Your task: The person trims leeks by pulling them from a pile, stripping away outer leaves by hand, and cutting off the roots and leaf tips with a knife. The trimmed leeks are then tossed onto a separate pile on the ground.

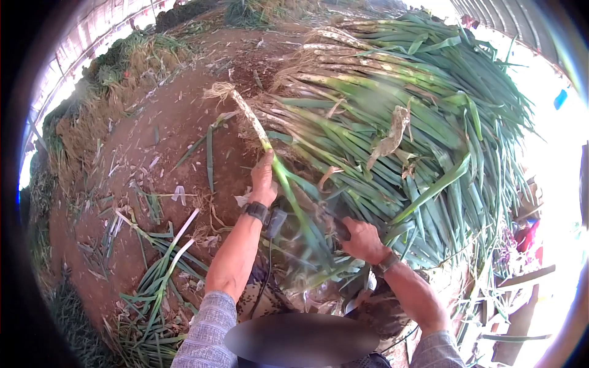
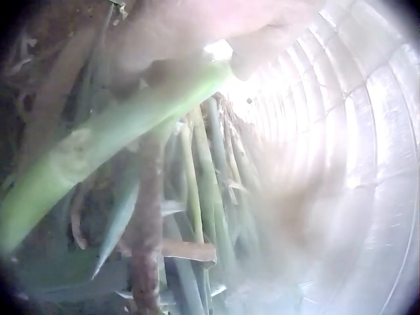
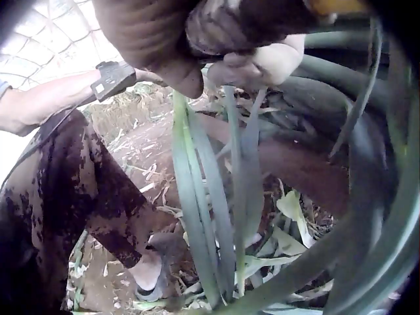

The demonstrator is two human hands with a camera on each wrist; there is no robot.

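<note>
In the head view, my left hand (image 1: 264, 181) grips a long green onion (image 1: 250, 116) around its stalk, with the roots up and away and the leaves hanging toward my body. The left wrist view has the green stalk (image 2: 79, 154) below the blurred hand (image 2: 190, 33). My right hand (image 1: 365, 242) is curled round a dark handle (image 1: 338, 229), close to the leaves. From the right wrist, the handle (image 3: 249, 26) lies in the fingers above hanging leaves (image 3: 200, 197); I cannot make out the tool's far end.
A large pile of green onions (image 1: 423, 80) lies to the right. Trimmed onions (image 1: 162, 276) and scraps lie on the brown soil (image 1: 159, 132) at the left. More bundles (image 1: 98, 92) line the far left under a curved, ribbed cover. A shoe (image 3: 154, 272) stands on the ground.
</note>
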